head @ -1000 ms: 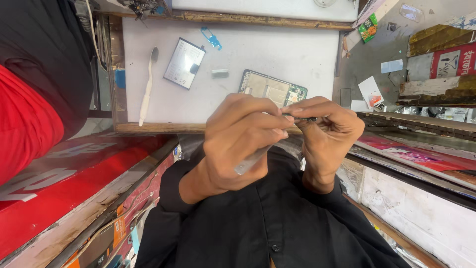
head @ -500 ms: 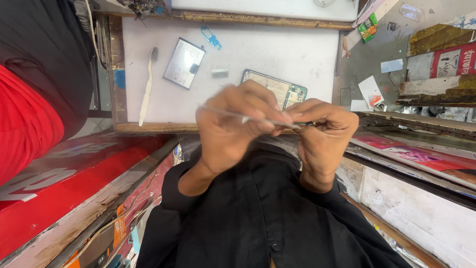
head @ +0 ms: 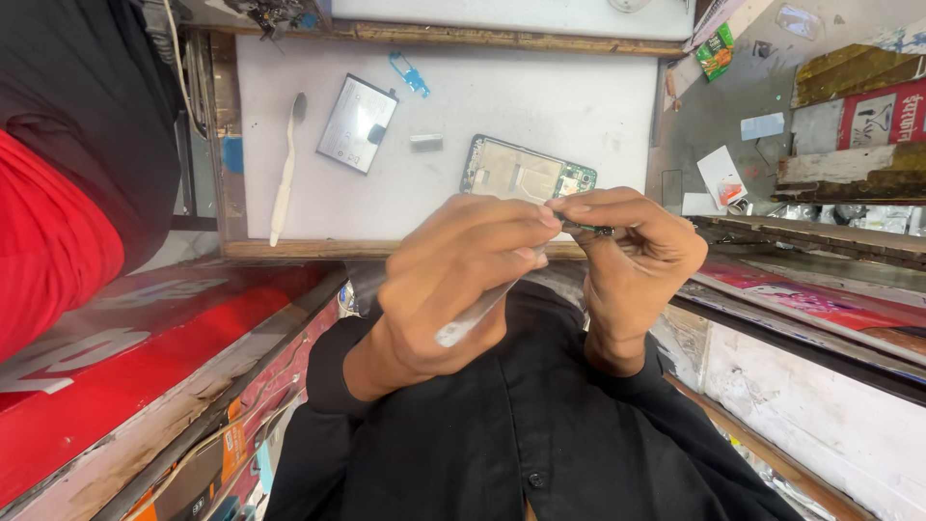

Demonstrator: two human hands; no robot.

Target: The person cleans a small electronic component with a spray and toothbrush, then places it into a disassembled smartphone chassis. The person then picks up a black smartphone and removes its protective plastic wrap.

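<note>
- Nearest the lens, your black shirt (head: 540, 434) fills the lower frame, both sleeves rising to hands that meet over the bench edge.
- Your left hand (head: 463, 285) is curled shut round slim metal tweezers (head: 479, 311), whose long axis slants from lower left up towards your fingertips; the tips are hidden.
- Your right hand (head: 632, 256) pinches a small dark part (head: 586, 228), too small to identify, thumb and forefinger tight, touching your left fingers.
- Just beyond, an opened phone body (head: 516, 174) lies flat, green board exposed, long axis running left to right, slightly tilted.
- The white worktop (head: 540, 96), scuffed matt and framed in worn wood, also carries a grey rectangular battery (head: 357, 123), a small silver block (head: 426, 143), a white toothbrush (head: 285, 169) lying lengthwise, and a blue plastic clip (head: 412, 74).
- Red painted panels (head: 125, 357) flank the left; a grey floor (head: 762, 106) strewn with paper scraps lies right.
</note>
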